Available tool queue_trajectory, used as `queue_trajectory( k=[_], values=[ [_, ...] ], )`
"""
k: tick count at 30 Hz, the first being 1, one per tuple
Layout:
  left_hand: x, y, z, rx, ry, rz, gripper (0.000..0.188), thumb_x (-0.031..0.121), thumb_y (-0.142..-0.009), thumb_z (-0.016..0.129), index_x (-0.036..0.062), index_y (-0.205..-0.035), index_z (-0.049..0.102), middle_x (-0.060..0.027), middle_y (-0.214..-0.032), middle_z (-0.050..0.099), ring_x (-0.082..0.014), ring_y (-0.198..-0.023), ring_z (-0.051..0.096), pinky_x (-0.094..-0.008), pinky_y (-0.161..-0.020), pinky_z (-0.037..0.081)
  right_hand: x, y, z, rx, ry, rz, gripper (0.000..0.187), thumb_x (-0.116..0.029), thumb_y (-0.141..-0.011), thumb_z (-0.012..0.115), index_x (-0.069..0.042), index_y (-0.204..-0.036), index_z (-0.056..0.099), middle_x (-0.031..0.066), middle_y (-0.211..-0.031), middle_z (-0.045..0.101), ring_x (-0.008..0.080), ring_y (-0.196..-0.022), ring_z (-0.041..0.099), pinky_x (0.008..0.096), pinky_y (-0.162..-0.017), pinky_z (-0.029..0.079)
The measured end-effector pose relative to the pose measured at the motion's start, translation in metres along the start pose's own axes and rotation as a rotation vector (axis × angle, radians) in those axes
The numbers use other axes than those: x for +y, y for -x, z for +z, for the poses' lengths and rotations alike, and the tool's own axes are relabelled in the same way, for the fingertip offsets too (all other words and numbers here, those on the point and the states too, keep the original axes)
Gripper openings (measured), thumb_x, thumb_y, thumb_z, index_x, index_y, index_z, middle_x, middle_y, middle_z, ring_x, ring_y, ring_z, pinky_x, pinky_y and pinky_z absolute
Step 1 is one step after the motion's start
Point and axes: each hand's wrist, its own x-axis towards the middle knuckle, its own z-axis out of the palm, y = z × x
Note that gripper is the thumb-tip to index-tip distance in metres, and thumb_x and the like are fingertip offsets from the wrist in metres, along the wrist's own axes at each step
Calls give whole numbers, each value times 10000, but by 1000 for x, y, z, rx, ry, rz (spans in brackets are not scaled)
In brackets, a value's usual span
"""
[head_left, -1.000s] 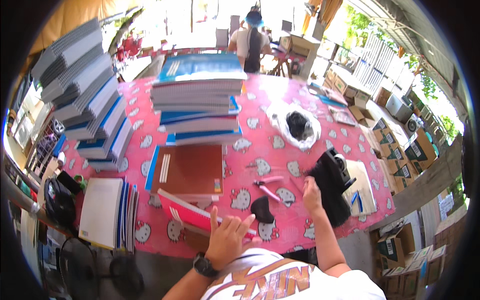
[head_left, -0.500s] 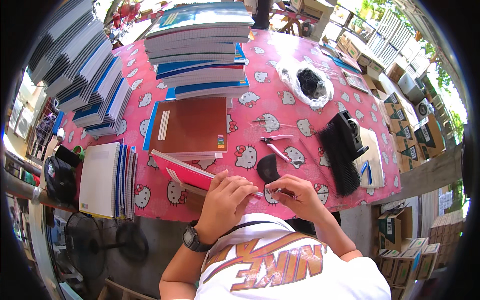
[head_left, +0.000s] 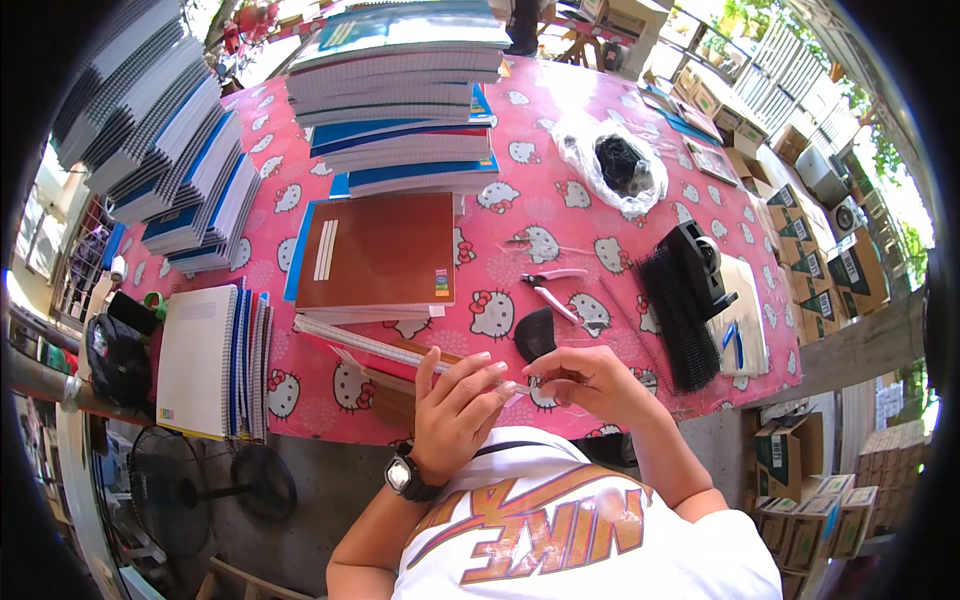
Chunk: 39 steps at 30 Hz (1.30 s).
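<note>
A notebook with a red cover [head_left: 385, 378] is tipped up on its edge at the table's near side, its pale page edge facing up. My left hand [head_left: 460, 405] lies across its right end, thumb on one side and fingers on the other, gripping it. Just right of that end, my right hand [head_left: 590, 388] has thumb and fingertips pinched together; what they hold is hidden. Beyond my right hand lie a rounded black object [head_left: 535, 334] and pink-handled cutting pliers [head_left: 550, 291]. A brown-covered notebook [head_left: 385, 250] rests on others behind the tipped one.
Tall notebook stacks [head_left: 395, 90] stand at the back, with more spiral-bound ones [head_left: 185, 150] at left. White-covered notebooks [head_left: 195, 350] sit at the near left. Black spiral coils [head_left: 680, 320] lie beside a tape dispenser [head_left: 692, 265]. A clear plastic bag [head_left: 575, 150] holds dark material.
The notebook has been tipped from its red cover to its page edge. My left hand has turned with it, fingers straighter. My right fingers have moved slightly left, closer to the notebook's end.
</note>
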Motion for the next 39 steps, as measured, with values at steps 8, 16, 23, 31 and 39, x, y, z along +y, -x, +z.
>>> queue_trajectory(
  k=[8, 16, 23, 31, 39],
  values=[
    [0, 0, 2, 7, 14, -16, 174, 98, -719, 729, 173, -849, 641, 8, -971, 657, -177, -985, 608, -465, -1088, 218, 4, -5, -3, -84, -16, -34, 184, -28, -823, 653, -3, -1003, 629, 73, -754, 645, 103, -619, 580, 264, -560, 480],
    [1, -3, 1, 2, 20, -23, 173, 100, -713, 736, 164, -839, 637, 10, -931, 654, -171, -923, 608, -443, -1071, 237, -6, -7, -5, -121, 73, -57, 199, 15, -798, 643, 2, -997, 641, 97, -753, 648, 122, -614, 598, 257, -567, 479],
    [4, -14, 2, -1, 45, -85, 173, 99, -702, 744, 148, -821, 629, 5, -886, 644, -176, -874, 594, -397, -991, 296, 2, -4, -1, -57, 301, -262, 310, 51, -743, 660, -28, -1043, 653, 91, -763, 595, 188, -665, 608, 284, -599, 482],
    [4, -16, 4, -14, 44, -117, 123, 143, -731, 723, 148, -803, 624, 22, -899, 637, -156, -872, 583, -390, -991, 275, 6, -4, 3, 145, 437, -421, 372, 19, -710, 706, -85, -1065, 664, 63, -750, 502, 197, -627, 541, 318, -567, 460],
    [5, -14, 4, -5, 50, -122, 115, 134, -724, 719, 150, -791, 627, 24, -900, 641, -157, -880, 584, -381, -997, 278, 13, -2, 8, 151, 342, -462, 332, 40, -719, 687, -62, -1033, 661, 80, -755, 516, 210, -631, 569, 311, -549, 464]
  ],
)
